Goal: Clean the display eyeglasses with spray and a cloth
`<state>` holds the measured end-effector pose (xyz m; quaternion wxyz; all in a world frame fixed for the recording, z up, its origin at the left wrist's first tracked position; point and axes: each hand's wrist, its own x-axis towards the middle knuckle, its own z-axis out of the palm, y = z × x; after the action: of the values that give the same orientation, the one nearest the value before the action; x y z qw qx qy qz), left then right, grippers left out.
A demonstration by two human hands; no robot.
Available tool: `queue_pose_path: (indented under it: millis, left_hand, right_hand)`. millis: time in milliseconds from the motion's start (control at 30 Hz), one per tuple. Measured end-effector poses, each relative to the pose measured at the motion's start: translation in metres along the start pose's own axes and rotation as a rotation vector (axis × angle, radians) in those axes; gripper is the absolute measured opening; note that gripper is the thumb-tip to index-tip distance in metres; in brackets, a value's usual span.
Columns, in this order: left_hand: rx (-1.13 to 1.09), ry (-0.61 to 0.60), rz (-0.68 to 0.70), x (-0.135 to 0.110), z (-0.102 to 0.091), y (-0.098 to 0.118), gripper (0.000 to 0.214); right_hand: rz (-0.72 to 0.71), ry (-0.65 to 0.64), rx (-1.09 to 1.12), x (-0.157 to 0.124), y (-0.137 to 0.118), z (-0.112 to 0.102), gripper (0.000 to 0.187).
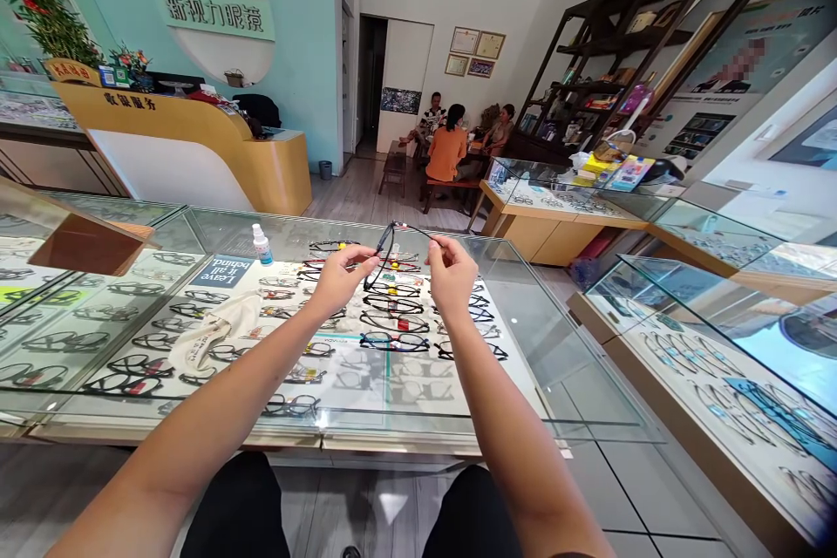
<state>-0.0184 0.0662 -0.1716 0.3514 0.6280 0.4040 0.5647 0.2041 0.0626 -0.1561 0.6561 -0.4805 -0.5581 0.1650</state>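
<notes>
A dark pair of eyeglasses [387, 237] is held up above the glass counter, turned partly edge-on. My left hand [343, 279] pinches it at the left, near a hinge or temple. The end of the other temple, stretching right, is between the closed fingertips of my right hand [452, 275]. Below both hands, several more eyeglasses [393, 342] lie in rows at the counter. To the left of my left hand are a crumpled pale cloth [219, 327] and a small white-capped spray bottle [262, 246] with bluish liquid.
The glass display counter [425, 427] spans the front, with a blue printed card [226, 272] at left. A brown board-like object [91, 240] juts in from the left. More showcases [706, 384] stand right. Several people [446, 148] sit at the back near a wooden bench [393, 166].
</notes>
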Motion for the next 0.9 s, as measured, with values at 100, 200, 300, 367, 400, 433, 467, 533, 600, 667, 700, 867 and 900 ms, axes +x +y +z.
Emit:
queue_pose_path:
  millis: [100, 200, 300, 367, 400, 433, 467, 533, 600, 667, 700, 867, 900]
  left_hand:
    - [0.024, -0.031, -0.002, -0.002, 0.002, 0.002, 0.044]
    - [0.011, -0.044, -0.014, -0.003, 0.004, 0.003, 0.045]
    - [-0.029, -0.046, -0.039, -0.003, 0.006, 0.003, 0.045]
    - [-0.051, -0.046, -0.044, -0.003, 0.006, 0.002, 0.044]
    - [-0.059, -0.046, -0.039, -0.004, 0.007, 0.002, 0.044]
    - [-0.065, -0.047, -0.031, -0.004, 0.007, 0.001, 0.043]
    - [-0.067, -0.051, -0.023, -0.005, 0.008, 0.001, 0.042]
    - [-0.069, -0.067, -0.013, -0.006, 0.009, 0.0, 0.041]
    - [-0.074, -0.085, -0.01, -0.007, 0.01, 0.0, 0.04]
    - [-0.089, -0.099, -0.01, -0.008, 0.012, -0.001, 0.04]
    - [-0.096, -0.102, -0.011, -0.008, 0.012, -0.002, 0.04]
    - [-0.098, -0.106, 0.007, -0.007, 0.013, -0.003, 0.038]
    - [-0.095, -0.104, 0.011, -0.008, 0.013, -0.003, 0.038]
  right_hand:
    - [-0.028, 0.041, -0.019, 0.001, -0.002, -0.002, 0.036]
    - [-0.061, 0.078, -0.033, -0.001, -0.005, -0.002, 0.035]
    - [-0.109, 0.057, -0.039, -0.004, -0.007, 0.001, 0.032]
    - [-0.162, 0.001, -0.08, -0.007, -0.007, 0.003, 0.035]
    - [-0.202, -0.031, -0.103, -0.009, -0.006, 0.005, 0.038]
    - [-0.249, -0.061, -0.121, -0.011, -0.005, 0.007, 0.041]
    - [-0.297, -0.087, -0.132, -0.012, -0.003, 0.009, 0.043]
    - [-0.38, -0.131, -0.138, -0.015, 0.0, 0.012, 0.044]
    - [-0.42, -0.15, -0.143, -0.015, 0.003, 0.013, 0.042]
    - [-0.429, -0.154, -0.148, -0.015, 0.005, 0.014, 0.041]
    - [-0.429, -0.154, -0.151, -0.015, 0.005, 0.014, 0.041]
    - [-0.431, -0.154, -0.175, -0.014, 0.005, 0.013, 0.045]
    - [-0.43, -0.157, -0.179, -0.014, 0.004, 0.013, 0.046]
